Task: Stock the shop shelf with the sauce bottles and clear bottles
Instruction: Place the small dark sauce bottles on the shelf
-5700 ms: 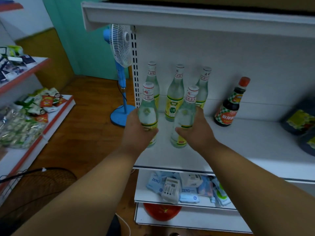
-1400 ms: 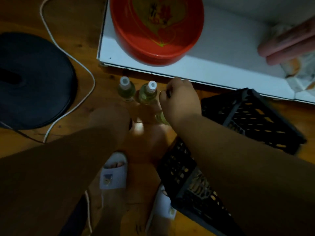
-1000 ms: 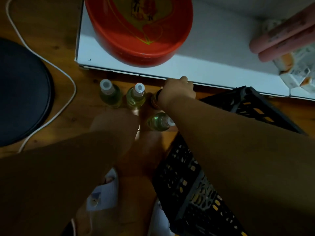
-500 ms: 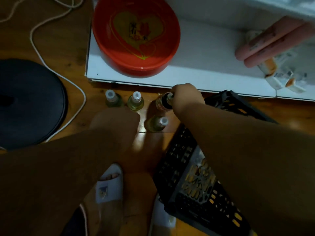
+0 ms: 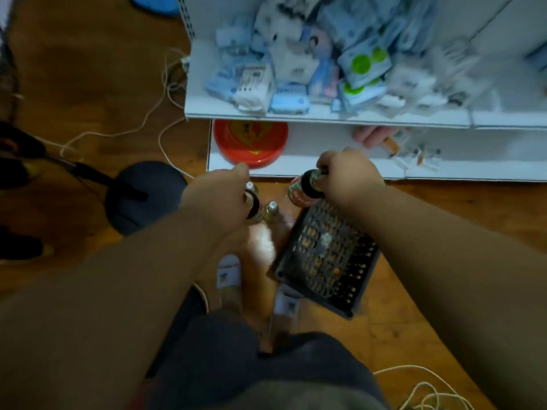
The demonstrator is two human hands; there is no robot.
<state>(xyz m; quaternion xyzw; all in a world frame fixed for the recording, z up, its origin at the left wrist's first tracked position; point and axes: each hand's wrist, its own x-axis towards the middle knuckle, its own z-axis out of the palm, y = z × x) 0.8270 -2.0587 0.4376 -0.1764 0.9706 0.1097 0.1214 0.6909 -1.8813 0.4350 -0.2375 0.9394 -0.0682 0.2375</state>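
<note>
From the head camera, looking down: a wooden floor, with a white metal shelf (image 5: 325,173) at its far edge. The right hand (image 5: 349,176) curls around the neck of a dark, round sauce bottle (image 5: 305,189), lifted, top tilted toward the hand and base toward the floor. The left hand (image 5: 219,190) grips a second dark bottle (image 5: 253,207) by its top, roughly upright. A clear bottle (image 5: 271,210) stands on the floor between them, beside a black lattice crate (image 5: 328,258).
</note>
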